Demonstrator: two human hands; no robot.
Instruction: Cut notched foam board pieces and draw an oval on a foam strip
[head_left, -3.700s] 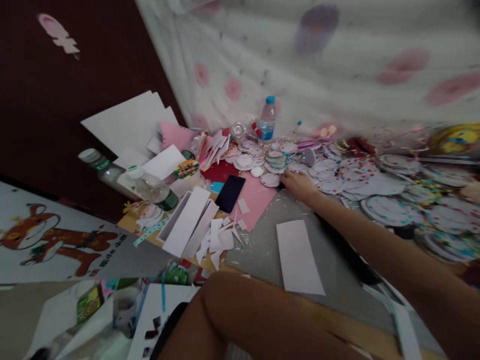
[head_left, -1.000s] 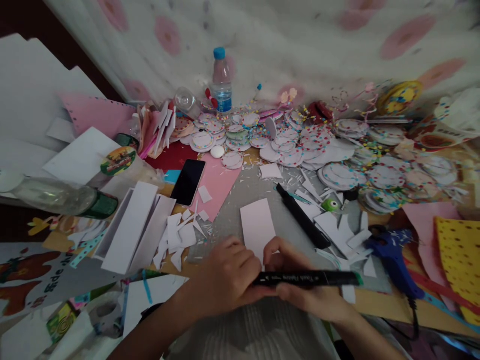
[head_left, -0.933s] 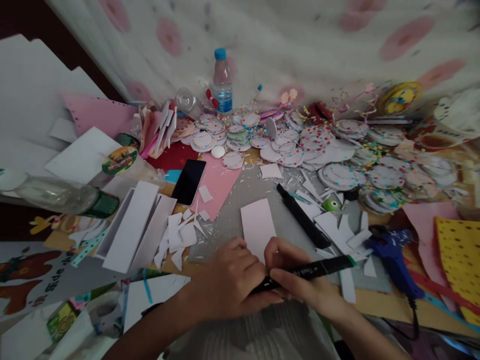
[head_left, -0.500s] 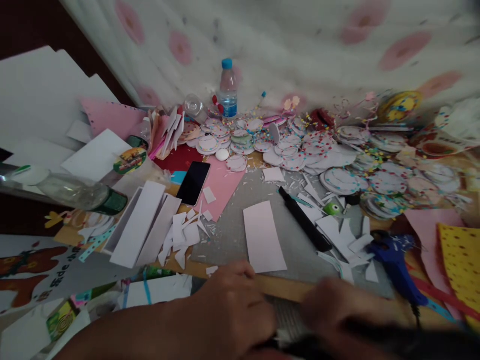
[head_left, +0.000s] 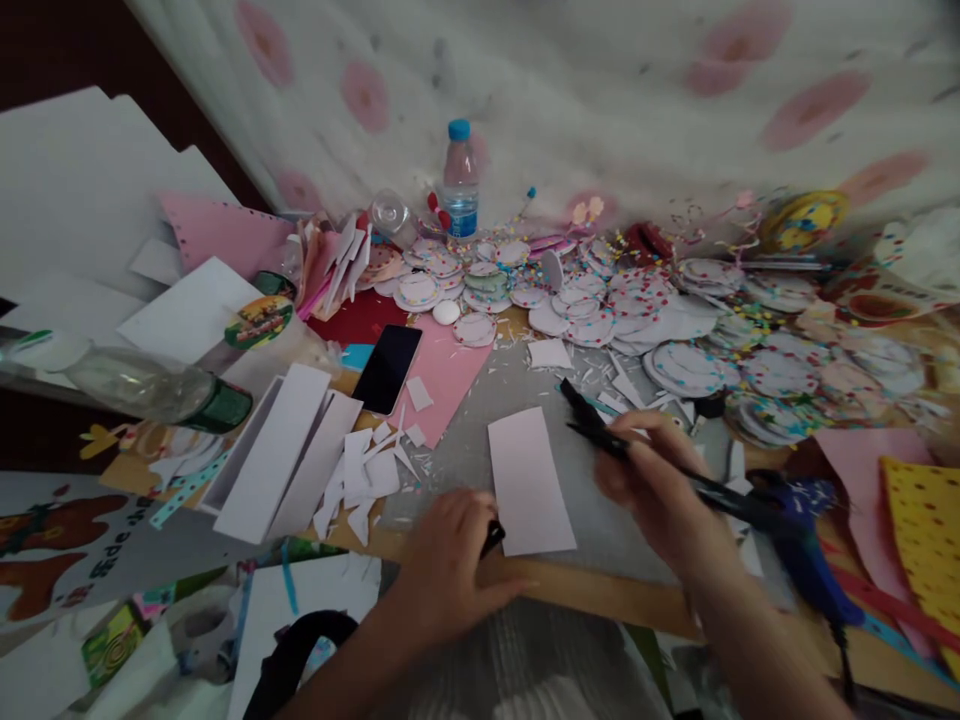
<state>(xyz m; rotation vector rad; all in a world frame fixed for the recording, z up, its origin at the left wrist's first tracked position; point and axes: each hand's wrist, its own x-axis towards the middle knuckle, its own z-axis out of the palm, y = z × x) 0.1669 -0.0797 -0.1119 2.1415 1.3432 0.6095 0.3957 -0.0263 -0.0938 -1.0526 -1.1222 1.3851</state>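
Observation:
My left hand (head_left: 454,550) rests at the table's front edge, fingers curled round a small black piece (head_left: 492,538) that shows by the fingertips. A white card (head_left: 531,482) lies flat on the grey cutting mat (head_left: 465,435), just right of that hand. Over the mat's right side, my right hand (head_left: 660,480) grips a long, slim black tool (head_left: 600,436); its narrow end points left and its other end runs back toward the right. Its exact kind is unclear. Behind the narrow end shows the tip of another black object (head_left: 571,390), mostly hidden.
White card scraps (head_left: 367,470) and a phone (head_left: 388,368) lie left of the card. Round decorated pieces (head_left: 577,295) pile up along the back, near a water bottle (head_left: 460,185). A blue glue gun (head_left: 806,540) lies at right. White box (head_left: 277,450) stands left.
My hands, earlier together and blurred below the table edge, have come apart. The right has risen over the mat with the black tool; the left has moved up slightly beside the card.

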